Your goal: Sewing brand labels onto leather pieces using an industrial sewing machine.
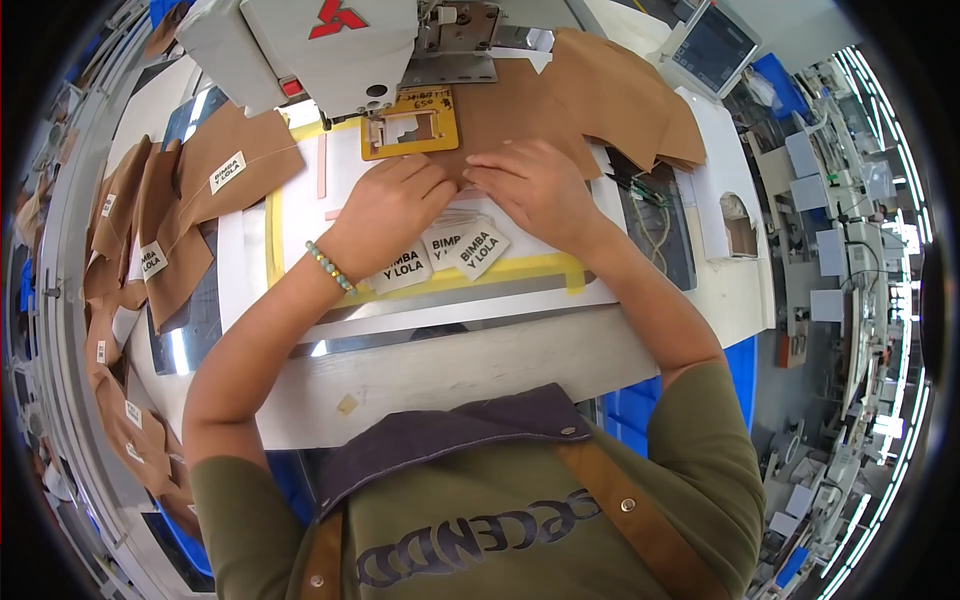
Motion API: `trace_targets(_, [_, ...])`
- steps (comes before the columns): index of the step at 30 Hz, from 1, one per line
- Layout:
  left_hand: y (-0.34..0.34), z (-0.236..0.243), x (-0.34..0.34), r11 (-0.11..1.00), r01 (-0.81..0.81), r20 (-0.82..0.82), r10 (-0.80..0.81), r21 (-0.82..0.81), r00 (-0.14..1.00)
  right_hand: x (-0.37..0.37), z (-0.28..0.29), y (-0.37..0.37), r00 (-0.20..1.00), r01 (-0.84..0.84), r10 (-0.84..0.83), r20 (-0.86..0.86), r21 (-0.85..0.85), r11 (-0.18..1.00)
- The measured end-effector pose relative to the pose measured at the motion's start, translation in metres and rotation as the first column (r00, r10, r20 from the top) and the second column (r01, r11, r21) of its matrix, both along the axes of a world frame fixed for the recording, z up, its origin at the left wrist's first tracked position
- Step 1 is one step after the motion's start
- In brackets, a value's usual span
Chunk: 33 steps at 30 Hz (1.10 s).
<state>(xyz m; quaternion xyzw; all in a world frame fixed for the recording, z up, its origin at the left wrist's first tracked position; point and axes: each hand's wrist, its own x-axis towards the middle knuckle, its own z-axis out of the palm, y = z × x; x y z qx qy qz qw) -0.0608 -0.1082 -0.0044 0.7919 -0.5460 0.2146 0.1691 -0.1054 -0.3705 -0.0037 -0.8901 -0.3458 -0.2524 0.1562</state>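
A flat brown fabric piece (500,110) runs from under the sewing machine head (330,60) toward me. My left hand (400,195) is closed, fingertips curled at the near edge of this piece. Close beside it, my right hand (530,190) pinches at the same edge; its fingertips are partly hidden. Just beyond my left hand, a yellow frame clamp (445,140) lies under the machine. Several white printed labels (480,250) sit between my wrists on a white sheet (515,280) bordered with yellow tape.
Brown pieces with white labels (228,172) hang over the table's left side. A stack of brown pieces (640,100) lies at the far right, near a control screen (712,48). Loose cords (655,225) lie right of my forearm. Blue bins (628,412) stand below the table.
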Motion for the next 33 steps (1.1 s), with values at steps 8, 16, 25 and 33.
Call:
trace_targets(8, [0.077, -0.012, 0.008, 0.977, -0.130, 0.237, 0.087, 0.170, 0.968, 0.014, -0.016, -0.021, 0.985, 0.094, -0.062, 0.160, -0.199, 0.975])
trace_targets(16, [0.096, -0.017, 0.001, 0.907, -0.340, 0.266, 0.274, 0.248, 0.924, 0.010, -0.018, -0.013, 0.993, 0.112, -0.097, 0.068, -0.291, 0.950])
trace_targets(25, [0.105, -0.008, -0.028, 0.908, -0.382, -0.068, 0.397, 0.171, 0.915, -0.023, -0.007, -0.019, 0.948, 0.087, -0.146, -0.282, -0.209, 0.974])
trace_targets(33, [0.116, -0.012, -0.029, 0.930, -0.294, -0.301, 0.351, 0.219, 0.887, -0.025, -0.008, -0.022, 0.929, 0.058, -0.130, -0.347, -0.213, 0.975])
